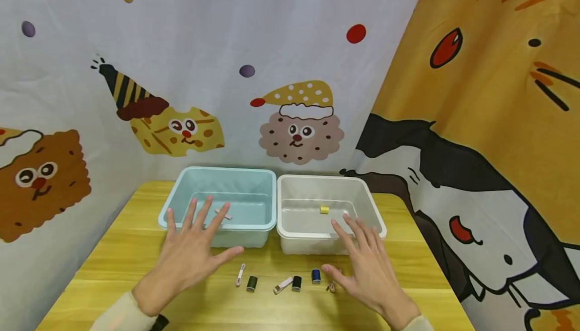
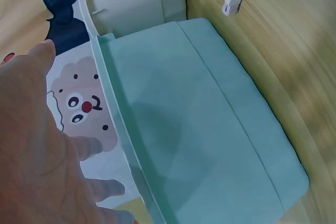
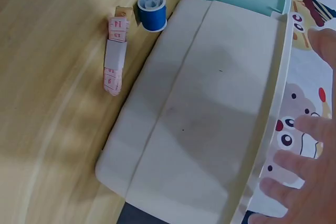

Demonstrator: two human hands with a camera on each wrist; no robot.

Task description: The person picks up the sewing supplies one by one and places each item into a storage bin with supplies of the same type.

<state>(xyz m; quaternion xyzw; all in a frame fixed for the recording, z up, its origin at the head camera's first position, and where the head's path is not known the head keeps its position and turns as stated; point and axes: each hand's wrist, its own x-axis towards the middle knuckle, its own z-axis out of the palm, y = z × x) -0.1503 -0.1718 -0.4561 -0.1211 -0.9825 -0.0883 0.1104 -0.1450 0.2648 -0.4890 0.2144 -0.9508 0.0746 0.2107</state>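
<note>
My left hand [image 1: 192,250], fingers spread, hovers at the front of the light blue bin [image 1: 226,171]; it holds nothing. Inside that bin lies a small folded tape measure [image 1: 227,215], partly behind the fingers. My right hand [image 1: 371,270] is likewise spread and holds nothing, over the front right of the white bin [image 1: 321,178]. A yellow thread spool [image 1: 324,210] sits in this one. Between the hands on the table are a dark green spool [image 1: 251,283], a black spool [image 1: 296,283], a blue spool [image 1: 315,276] and folded tape measures [image 1: 240,274], one [image 3: 115,56] near the right hand.
Both bins stand side by side on the yellow wood-grain table [image 1: 272,316], close to the back. Behind them hangs a cloth [image 1: 195,44] printed with cartoon figures, and another printed cloth [image 1: 453,119] hangs at the right. A dark object [image 1: 159,323] shows by the left sleeve.
</note>
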